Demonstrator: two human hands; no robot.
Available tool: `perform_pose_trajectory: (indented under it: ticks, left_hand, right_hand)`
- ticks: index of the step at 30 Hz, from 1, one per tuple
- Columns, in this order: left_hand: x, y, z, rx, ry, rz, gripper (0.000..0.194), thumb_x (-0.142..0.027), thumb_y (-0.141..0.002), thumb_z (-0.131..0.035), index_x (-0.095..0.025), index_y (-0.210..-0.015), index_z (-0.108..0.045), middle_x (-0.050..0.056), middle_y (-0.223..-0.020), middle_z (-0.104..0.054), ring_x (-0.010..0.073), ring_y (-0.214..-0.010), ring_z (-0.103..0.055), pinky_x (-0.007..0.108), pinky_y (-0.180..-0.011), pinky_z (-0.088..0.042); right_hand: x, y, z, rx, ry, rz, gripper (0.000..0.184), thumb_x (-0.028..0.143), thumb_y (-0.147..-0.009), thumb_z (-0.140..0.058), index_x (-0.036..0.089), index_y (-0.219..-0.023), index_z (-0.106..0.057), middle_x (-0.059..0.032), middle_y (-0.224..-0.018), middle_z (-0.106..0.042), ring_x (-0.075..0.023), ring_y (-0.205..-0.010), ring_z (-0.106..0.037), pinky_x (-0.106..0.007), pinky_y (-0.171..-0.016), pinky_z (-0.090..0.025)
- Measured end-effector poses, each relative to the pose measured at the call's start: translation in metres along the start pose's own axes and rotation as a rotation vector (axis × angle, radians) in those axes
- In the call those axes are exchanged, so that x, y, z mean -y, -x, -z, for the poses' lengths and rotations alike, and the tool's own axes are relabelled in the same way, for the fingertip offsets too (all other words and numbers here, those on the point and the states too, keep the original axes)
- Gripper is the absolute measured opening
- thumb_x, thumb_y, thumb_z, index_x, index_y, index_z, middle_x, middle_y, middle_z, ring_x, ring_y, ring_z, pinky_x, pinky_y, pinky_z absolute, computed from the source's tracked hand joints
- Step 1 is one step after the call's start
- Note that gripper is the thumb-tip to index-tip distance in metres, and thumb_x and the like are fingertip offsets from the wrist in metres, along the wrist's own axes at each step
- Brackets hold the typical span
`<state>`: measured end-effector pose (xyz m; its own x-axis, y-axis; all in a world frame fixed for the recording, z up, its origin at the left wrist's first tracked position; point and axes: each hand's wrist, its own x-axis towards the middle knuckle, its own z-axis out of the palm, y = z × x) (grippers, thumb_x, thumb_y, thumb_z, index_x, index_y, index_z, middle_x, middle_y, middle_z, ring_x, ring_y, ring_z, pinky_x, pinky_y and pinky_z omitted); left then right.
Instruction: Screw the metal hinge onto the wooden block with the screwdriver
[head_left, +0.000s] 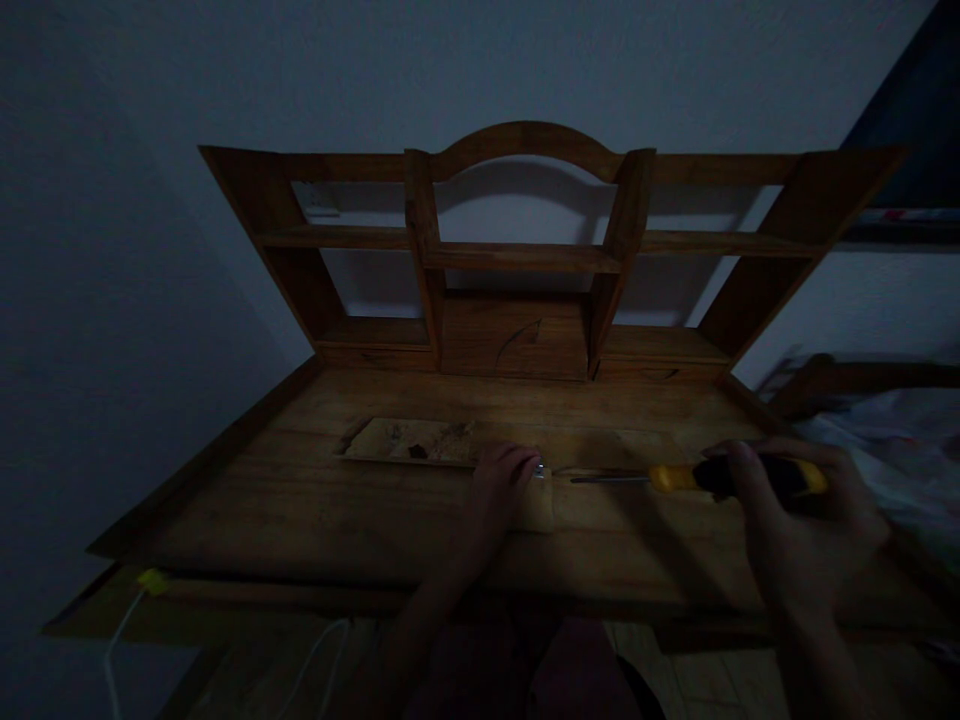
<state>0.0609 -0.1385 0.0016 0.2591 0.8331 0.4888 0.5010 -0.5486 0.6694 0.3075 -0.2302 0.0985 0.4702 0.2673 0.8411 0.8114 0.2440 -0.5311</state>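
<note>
My right hand [806, 530] is wrapped round the yellow and black handle of a screwdriver [679, 478]. Its thin shaft points left, the tip a short way right of my left hand and apart from it. With closed fingertips my left hand [501, 485] presses a small shiny metal piece [539, 470] onto a pale wood piece [536, 510]; the fingers partly cover the metal, so its kind is unclear. Left of that hand lies a long, stained wood strip [420, 438] with a dark patch. Whether the strip and the pale piece are joined is hidden by my hand.
The wooden desk [300, 500] carries a shelf unit [525, 258] along its back, against the wall. A white cable with a yellow end [152, 581] hangs at the front left edge. Pale plastic bags [885, 440] lie beyond the right side. The light is dim.
</note>
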Motion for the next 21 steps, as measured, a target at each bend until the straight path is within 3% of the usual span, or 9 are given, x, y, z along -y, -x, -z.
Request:
perform_pose_trajectory:
  ticks: [11,18,21]
  left_hand:
    - [0.0035,-0.0007,-0.0037,0.050,-0.111,-0.120,0.017,-0.021,-0.094,-0.054,-0.021,-0.097,-0.072,0.006,-0.094,-0.069,0.0199,-0.093,-0.060,0.037,-0.092,-0.048]
    - [0.0011,-0.0023,-0.0043,0.127,-0.173,-0.271,0.021,-0.011,-0.090,-0.056,-0.022,-0.099,-0.071,0.004,-0.094,-0.064,0.0197,-0.096,-0.057,0.042,-0.107,-0.040]
    - [-0.0029,-0.0026,-0.0037,0.151,-0.220,-0.253,0.021,-0.012,-0.091,-0.055,-0.022,-0.099,-0.072,0.005,-0.092,-0.061,0.0204,-0.095,-0.055,0.040,-0.099,-0.045]
  right_hand:
    - [-0.0015,0.0021,-0.0019,0.012,-0.005,-0.061,0.021,0.035,-0.068,-0.080,0.022,-0.075,-0.064,-0.0001,-0.067,-0.066,-0.0199,-0.059,-0.062,-0.032,-0.055,-0.045]
    - [-0.0015,0.0041,-0.0022,0.012,-0.018,-0.050,0.021,0.033,-0.069,-0.080,0.021,-0.076,-0.064,-0.0007,-0.069,-0.067,-0.0206,-0.064,-0.063,-0.033,-0.059,-0.045]
    - [-0.0038,0.0048,-0.0031,0.016,-0.003,-0.051,0.022,0.034,-0.069,-0.081,0.021,-0.077,-0.065,-0.0009,-0.070,-0.067,-0.0209,-0.064,-0.062,-0.034,-0.060,-0.044]
